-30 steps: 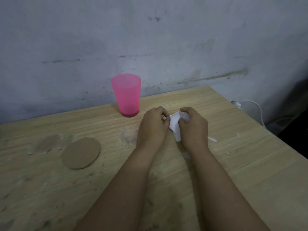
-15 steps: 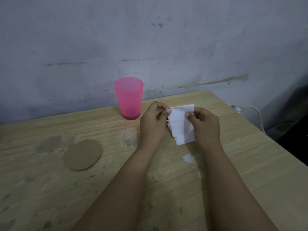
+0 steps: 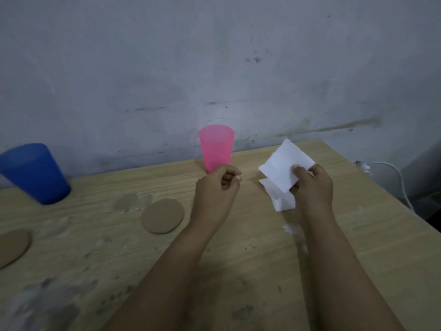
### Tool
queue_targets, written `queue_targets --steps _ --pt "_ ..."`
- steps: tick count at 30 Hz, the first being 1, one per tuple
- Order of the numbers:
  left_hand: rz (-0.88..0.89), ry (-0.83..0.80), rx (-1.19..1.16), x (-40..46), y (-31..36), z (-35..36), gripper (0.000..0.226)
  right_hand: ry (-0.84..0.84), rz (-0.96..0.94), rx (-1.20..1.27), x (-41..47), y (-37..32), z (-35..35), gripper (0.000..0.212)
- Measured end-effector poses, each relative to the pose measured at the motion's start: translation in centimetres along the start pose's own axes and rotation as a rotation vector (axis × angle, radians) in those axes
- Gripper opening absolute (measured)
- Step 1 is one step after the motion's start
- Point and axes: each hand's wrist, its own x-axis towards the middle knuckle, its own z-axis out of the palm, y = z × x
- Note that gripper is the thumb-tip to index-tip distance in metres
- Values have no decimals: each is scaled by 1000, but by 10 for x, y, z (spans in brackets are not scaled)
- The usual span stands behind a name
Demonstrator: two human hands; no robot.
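so the right hand (image 3: 312, 187) pinches a white tissue (image 3: 284, 168), thumb on top, fingers curled behind it. the tissue is up off the table (image 3: 358, 235), partly unfolded, with one flap standing up and a lower flap hanging down. the left hand (image 3: 217, 189) is apart from it, off to the side, fingers curled in with nothing in them that i can see. the pink cup (image 3: 216, 146) stands upright just behind that hand, by the wall. a blue cup (image 3: 33, 173) is at the far left, a brown disc (image 3: 162, 219) lies flat near the left hand and a second disc (image 3: 12, 247) is at the left edge. a white cable (image 3: 396, 177) hangs off the right side.
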Motion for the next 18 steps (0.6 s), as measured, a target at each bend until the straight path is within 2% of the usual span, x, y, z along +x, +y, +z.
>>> queue_targets --steps 5,10,13,18 --pt "34 37 82 19 -2 -42 17 51 92 248 -20 -11 33 18" --pt "-61 23 106 38 -13 -60 19 233 28 157 -31 -5 74 18" --pt "-157 -57 142 50 -28 -61 44 293 -45 99 -33 6 91 26" --pt "-190 -228 134 71 -42 -55 96 289 -51 160 -37 25 106 18"
